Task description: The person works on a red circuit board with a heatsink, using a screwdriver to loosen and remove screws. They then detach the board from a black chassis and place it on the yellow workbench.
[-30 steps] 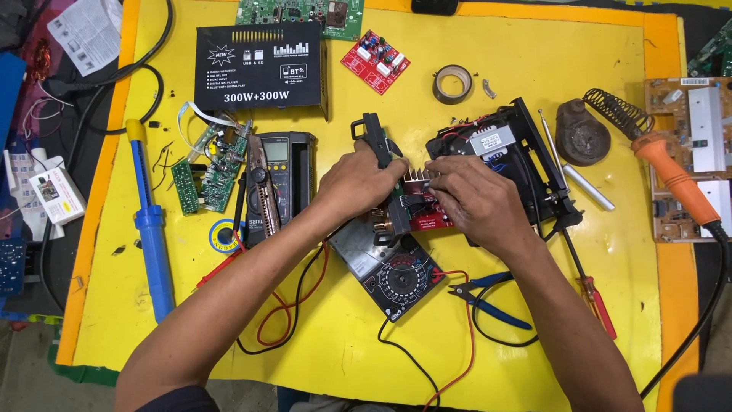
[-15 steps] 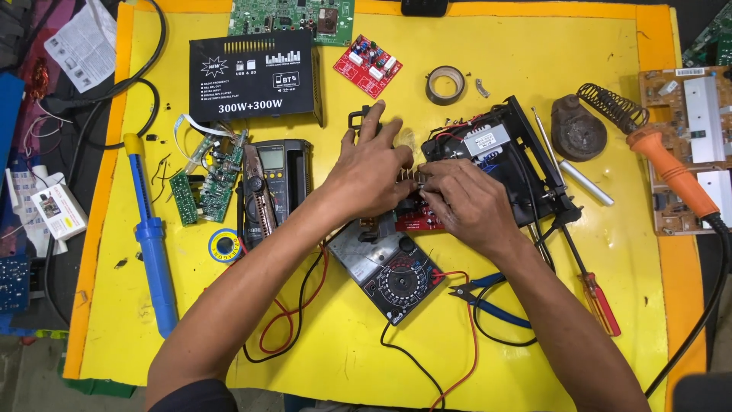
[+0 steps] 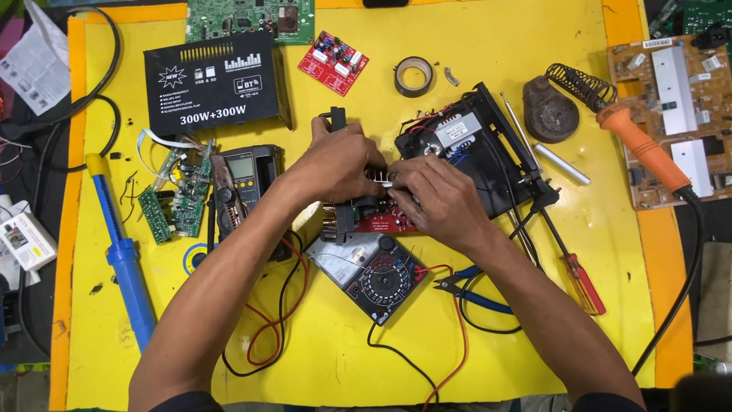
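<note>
Red circuit board (image 3: 381, 221) sits dead centre on the yellow mat (image 3: 488, 46), long axis running left-right, right under both hands and just left of the open black chassis (image 3: 473, 152). Left hand (image 3: 339, 164) is curled over the board's upper left, near a black upright part; right hand (image 3: 438, 198) pinches something small and silvery at the board's top edge, can't make out what. Both are about equally close. Compared to half a second back, the hands have barely shifted, just bunched tighter together.
</note>
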